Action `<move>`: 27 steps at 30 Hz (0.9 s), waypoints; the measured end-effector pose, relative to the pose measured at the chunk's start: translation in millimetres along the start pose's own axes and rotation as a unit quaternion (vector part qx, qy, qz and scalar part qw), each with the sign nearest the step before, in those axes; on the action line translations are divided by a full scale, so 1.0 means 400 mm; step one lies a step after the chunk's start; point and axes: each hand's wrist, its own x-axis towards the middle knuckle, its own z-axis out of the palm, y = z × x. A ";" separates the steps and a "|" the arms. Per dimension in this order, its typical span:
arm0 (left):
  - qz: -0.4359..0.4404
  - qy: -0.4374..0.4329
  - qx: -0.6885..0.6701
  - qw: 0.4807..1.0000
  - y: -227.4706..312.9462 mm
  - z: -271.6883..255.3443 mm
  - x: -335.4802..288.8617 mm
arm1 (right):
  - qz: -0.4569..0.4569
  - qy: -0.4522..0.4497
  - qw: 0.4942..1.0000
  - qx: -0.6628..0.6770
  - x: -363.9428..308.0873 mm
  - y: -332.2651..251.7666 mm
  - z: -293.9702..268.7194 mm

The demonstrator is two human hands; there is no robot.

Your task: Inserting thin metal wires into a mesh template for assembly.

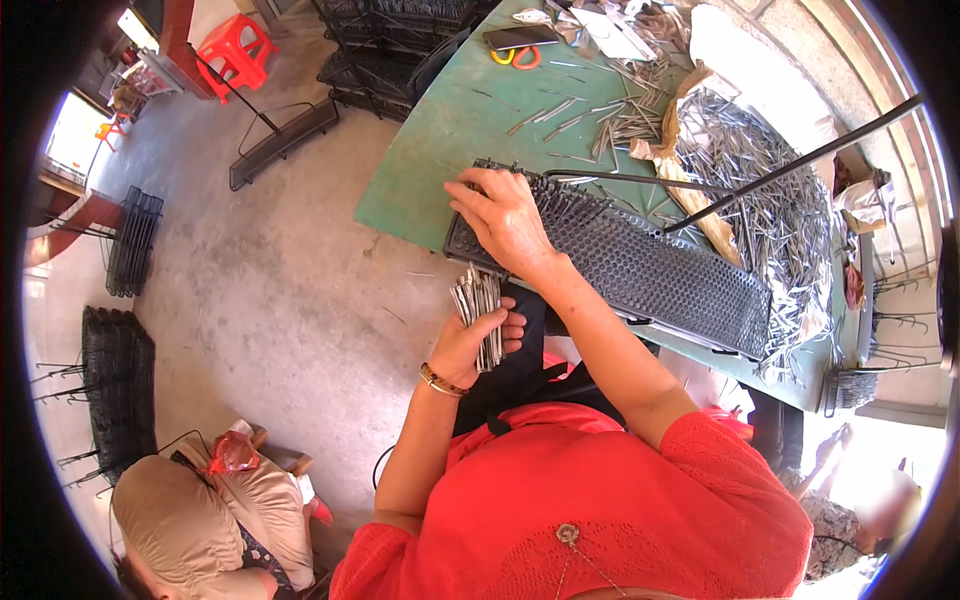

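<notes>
A bundle of thin silvery metal rods (478,300) stands in my left hand (470,345), its fingers and thumb wrapped round it just off the table's near edge. Above the left end of a long black rack (660,262) full of small round holes is my right hand (507,218). Its fingers are bent together, and whatever sits between the fingertips is hidden. Several dark rods poke up from the rack beside that hand. A thin black metal handle (700,188) slants up from the rack toward the right.
The green table (410,185) carries a big heap of loose rods (770,200), torn brown paper (680,115), scissors (516,57) and a dark phone (520,38). Black racks (120,380) stack on the floor at left, near a red stool (237,55). A person (200,510) sits at lower left.
</notes>
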 end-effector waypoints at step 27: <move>0.078 0.007 -0.061 0.995 -0.002 0.048 0.019 | 0.412 -0.109 0.831 0.357 -0.120 -0.024 -0.124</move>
